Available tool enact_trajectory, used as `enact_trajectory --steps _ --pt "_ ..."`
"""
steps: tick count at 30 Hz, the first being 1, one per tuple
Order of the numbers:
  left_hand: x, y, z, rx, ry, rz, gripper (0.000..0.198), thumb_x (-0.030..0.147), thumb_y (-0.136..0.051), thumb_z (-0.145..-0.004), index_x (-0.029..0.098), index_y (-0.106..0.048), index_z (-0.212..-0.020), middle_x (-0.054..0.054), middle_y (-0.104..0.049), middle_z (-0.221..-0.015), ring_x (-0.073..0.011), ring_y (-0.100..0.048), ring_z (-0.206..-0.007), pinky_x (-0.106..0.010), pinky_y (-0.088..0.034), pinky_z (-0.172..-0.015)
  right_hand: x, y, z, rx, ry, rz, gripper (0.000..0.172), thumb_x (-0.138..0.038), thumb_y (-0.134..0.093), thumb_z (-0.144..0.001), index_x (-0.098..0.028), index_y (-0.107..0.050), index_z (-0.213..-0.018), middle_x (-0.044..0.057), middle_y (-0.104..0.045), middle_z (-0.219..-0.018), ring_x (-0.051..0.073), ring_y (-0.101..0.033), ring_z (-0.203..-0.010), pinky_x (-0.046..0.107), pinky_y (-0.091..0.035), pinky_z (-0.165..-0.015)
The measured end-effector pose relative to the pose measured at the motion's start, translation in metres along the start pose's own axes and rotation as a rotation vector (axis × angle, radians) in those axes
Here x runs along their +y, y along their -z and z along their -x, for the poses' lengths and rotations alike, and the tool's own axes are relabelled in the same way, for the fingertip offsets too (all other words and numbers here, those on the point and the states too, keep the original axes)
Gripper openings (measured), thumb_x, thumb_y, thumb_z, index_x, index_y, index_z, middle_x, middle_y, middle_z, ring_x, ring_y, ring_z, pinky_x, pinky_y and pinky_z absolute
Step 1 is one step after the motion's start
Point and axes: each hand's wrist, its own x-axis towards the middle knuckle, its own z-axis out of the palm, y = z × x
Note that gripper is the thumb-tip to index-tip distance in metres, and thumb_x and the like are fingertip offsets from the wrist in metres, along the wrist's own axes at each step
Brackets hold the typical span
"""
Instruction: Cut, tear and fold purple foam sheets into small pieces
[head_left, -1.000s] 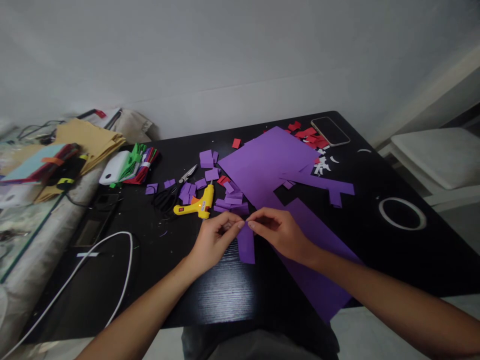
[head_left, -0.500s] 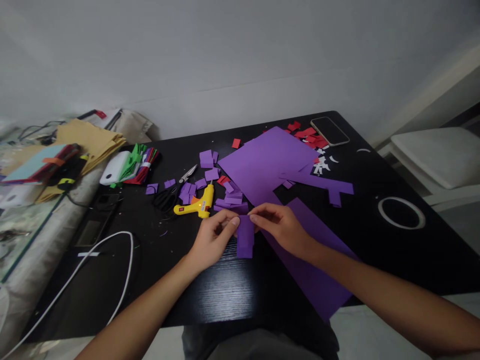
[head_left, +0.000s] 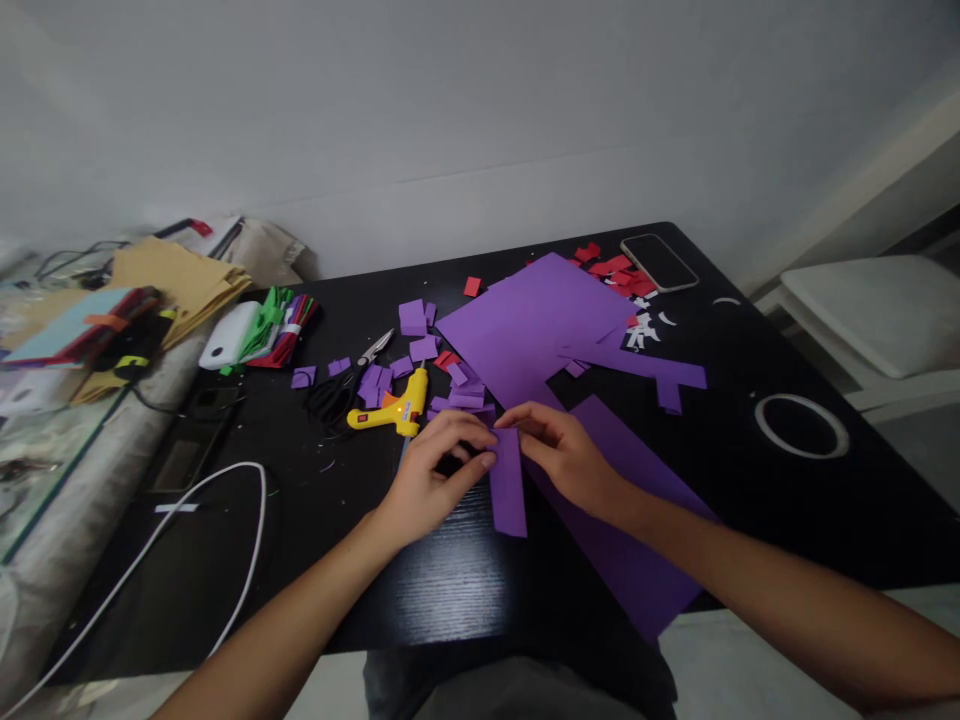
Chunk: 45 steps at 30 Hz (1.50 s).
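Between my hands hangs a purple paper strip (head_left: 509,490), its long side pointing toward me. My left hand (head_left: 437,465) pinches the strip's upper left edge with thumb and fingers. At its top, my right hand (head_left: 559,450) has closed fingers on the same strip; those fingertips are partly hidden behind it. Just beyond my left hand lies a yellow glue gun (head_left: 405,405), beside small purple paper pieces (head_left: 466,396). A purple sheet (head_left: 637,510) lies under my right forearm, and a larger purple sheet (head_left: 540,315) spreads farther back.
Scissors (head_left: 360,370) lie left of the glue gun. Red paper scraps (head_left: 619,268) and a phone (head_left: 660,262) are at the back right. A white ring (head_left: 802,426) sits on the right. A white cable (head_left: 259,520) loops at the left, near stacked paper packs (head_left: 266,330).
The purple strip has shifted slightly right and now shows a longer, plain face reaching nearer to me. My left hand has moved a little right with it.
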Motion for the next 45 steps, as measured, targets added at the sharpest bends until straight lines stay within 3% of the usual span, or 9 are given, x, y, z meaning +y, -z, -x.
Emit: enact_trajectory --steps 6,13,20,28,32,37,45 --pt "0.001 0.000 -0.001 0.088 0.089 0.066 0.014 0.026 -0.069 -0.095 0.019 -0.075 -0.106 -0.007 -0.068 -0.102 -0.0133 -0.065 -0.079 -0.026 -0.054 -0.072 -0.003 -0.001 0.002 -0.058 -0.013 -0.159 0.024 -0.015 -0.063 -0.081 -0.025 -0.068 -0.102 -0.002 -0.075 -0.084 0.016 -0.073 -0.079 0.032 -0.060 -0.078" --pt "0.005 0.003 -0.003 0.139 0.147 0.187 0.015 0.024 -0.064 -0.095 0.018 -0.075 -0.104 -0.006 -0.067 -0.096 -0.0124 -0.066 -0.071 -0.026 -0.055 -0.069 0.000 0.000 0.000 -0.052 0.085 -0.079 0.021 -0.015 -0.069 -0.082 -0.025 -0.074 -0.100 0.002 -0.079 -0.101 0.019 -0.076 -0.099 0.036 -0.061 -0.094" --pt "0.004 0.001 -0.003 0.110 0.119 0.281 0.017 0.021 -0.071 -0.090 0.017 -0.074 -0.106 -0.005 -0.064 -0.098 -0.0118 -0.063 -0.076 -0.023 -0.053 -0.069 0.007 0.003 -0.003 -0.021 0.099 -0.077 0.019 -0.034 -0.082 -0.083 -0.024 -0.079 -0.098 0.004 -0.080 -0.099 0.019 -0.076 -0.094 0.035 -0.062 -0.089" --pt "-0.006 -0.001 -0.002 0.130 0.125 0.222 0.014 0.024 -0.078 -0.087 0.018 -0.075 -0.099 -0.006 -0.070 -0.097 -0.0144 -0.068 -0.082 -0.024 -0.055 -0.073 0.003 0.002 0.000 0.020 0.102 0.032 0.016 -0.035 -0.083 -0.082 -0.024 -0.080 -0.093 0.002 -0.079 -0.090 0.018 -0.074 -0.084 0.031 -0.060 -0.079" --pt "-0.005 -0.002 -0.003 0.152 0.133 0.208 0.013 0.025 -0.081 -0.084 0.018 -0.076 -0.093 -0.004 -0.070 -0.091 -0.0128 -0.067 -0.075 -0.023 -0.054 -0.067 0.007 0.000 0.000 0.012 0.142 0.030 0.016 -0.033 -0.083 -0.082 -0.025 -0.080 -0.095 0.002 -0.079 -0.093 0.018 -0.074 -0.089 0.032 -0.059 -0.086" --pt "0.001 -0.003 -0.004 0.169 0.136 0.165 0.014 0.026 -0.080 -0.084 0.017 -0.072 -0.078 0.000 -0.067 -0.076 -0.0090 -0.060 -0.063 -0.019 -0.049 -0.059 0.013 0.000 0.000 0.054 0.096 0.082 0.020 -0.038 -0.085 -0.079 -0.023 -0.078 -0.089 0.002 -0.078 -0.086 0.018 -0.072 -0.080 0.033 -0.058 -0.077" --pt "0.003 -0.005 -0.003 0.206 0.258 0.233 0.020 0.030 -0.082 -0.082 0.016 -0.069 -0.084 0.001 -0.068 -0.066 -0.0106 -0.063 -0.060 -0.021 -0.051 -0.060 0.012 -0.001 0.002 0.052 0.073 0.052 0.022 -0.037 -0.086 -0.078 -0.022 -0.075 -0.090 0.001 -0.076 -0.087 0.017 -0.071 -0.081 0.032 -0.058 -0.079"
